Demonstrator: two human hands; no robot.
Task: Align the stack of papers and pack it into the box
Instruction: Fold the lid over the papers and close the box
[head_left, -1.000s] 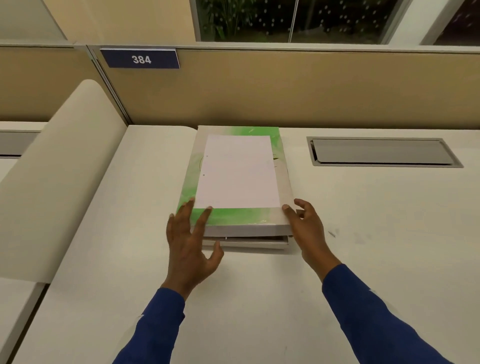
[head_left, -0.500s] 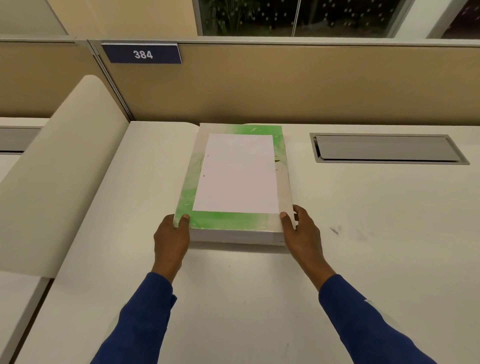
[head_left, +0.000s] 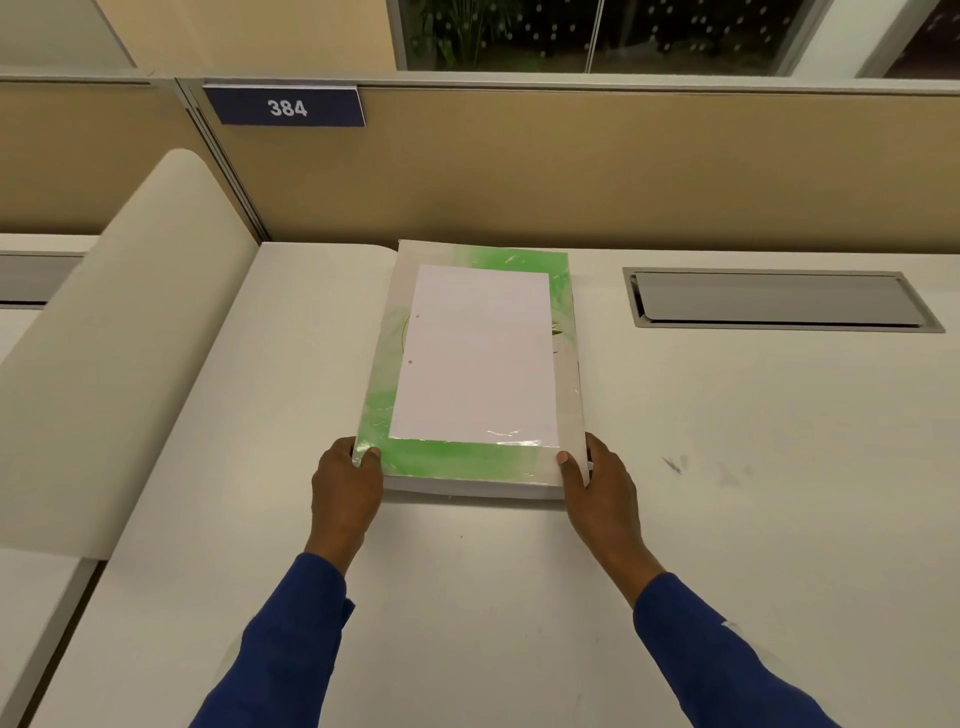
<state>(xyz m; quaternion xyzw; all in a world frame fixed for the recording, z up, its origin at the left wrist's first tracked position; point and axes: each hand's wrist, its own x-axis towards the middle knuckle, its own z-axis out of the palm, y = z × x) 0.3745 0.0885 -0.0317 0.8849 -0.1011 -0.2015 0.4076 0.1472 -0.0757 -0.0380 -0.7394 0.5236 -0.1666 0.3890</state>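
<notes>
On the white desk (head_left: 727, 519), the left hand (head_left: 345, 486) and right hand (head_left: 602, 486) grip the near corners of the green box (head_left: 410, 421).

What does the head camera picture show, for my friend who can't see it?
Two hands, the left hand and right hand, hold the near corners of a flat green and white box lying on a pale desk. A sign behind reads 384.

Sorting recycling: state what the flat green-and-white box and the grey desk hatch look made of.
Flat green-and-white box: likely cardboard under glossy film; glare streaks near its front edge. Grey desk hatch: probably brushed metal, possibly coated plastic; dull, even sheen.
</notes>
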